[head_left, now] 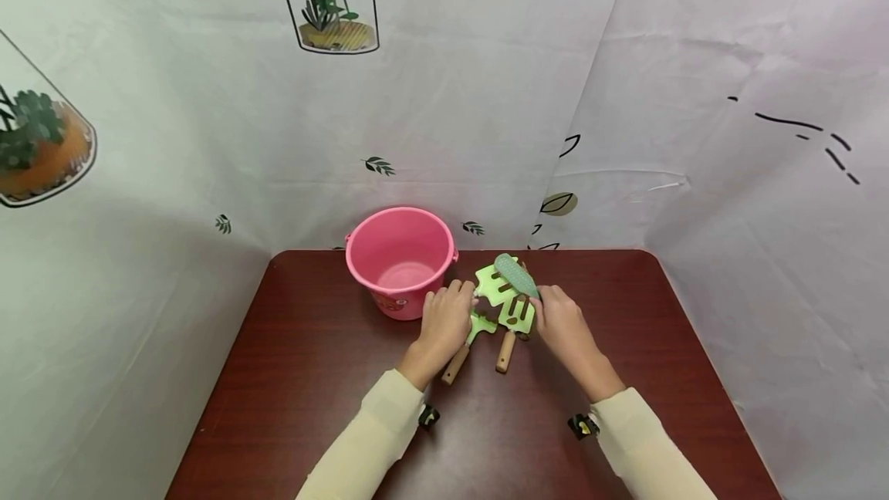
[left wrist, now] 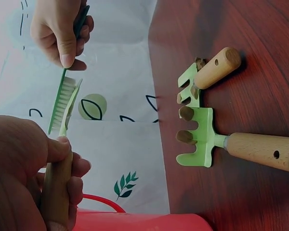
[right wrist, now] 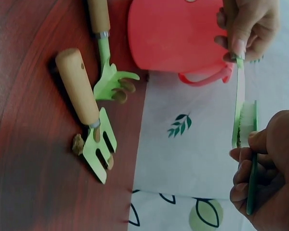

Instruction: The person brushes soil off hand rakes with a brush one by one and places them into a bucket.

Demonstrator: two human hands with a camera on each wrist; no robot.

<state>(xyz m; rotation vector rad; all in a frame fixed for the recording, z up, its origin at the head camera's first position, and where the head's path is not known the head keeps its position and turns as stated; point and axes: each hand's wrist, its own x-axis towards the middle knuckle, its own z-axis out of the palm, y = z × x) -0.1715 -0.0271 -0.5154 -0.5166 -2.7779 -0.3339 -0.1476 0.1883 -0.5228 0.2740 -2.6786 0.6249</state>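
Left hand (head_left: 444, 319) grips a tool (head_left: 491, 290), its handle mostly hidden in the head view; right hand (head_left: 564, 322) clasps a brush (head_left: 515, 275), bristles touching the tool's head, above the worktop (head_left: 312, 346). Just beside the left hand stands a bucket (head_left: 399, 239), cut off in both wrist views. Below lie a rake (left wrist: 245, 144) and fork (right wrist: 82, 101), with unclear brown lumps (right wrist: 78, 144).

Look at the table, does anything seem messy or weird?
Small brown lumps lie around the prongs of the flat green wooden-handled fork and the curved green wooden-handled rake on the red-brown table. They look out of place, like spilled dirt or pebbles; I can't tell which.
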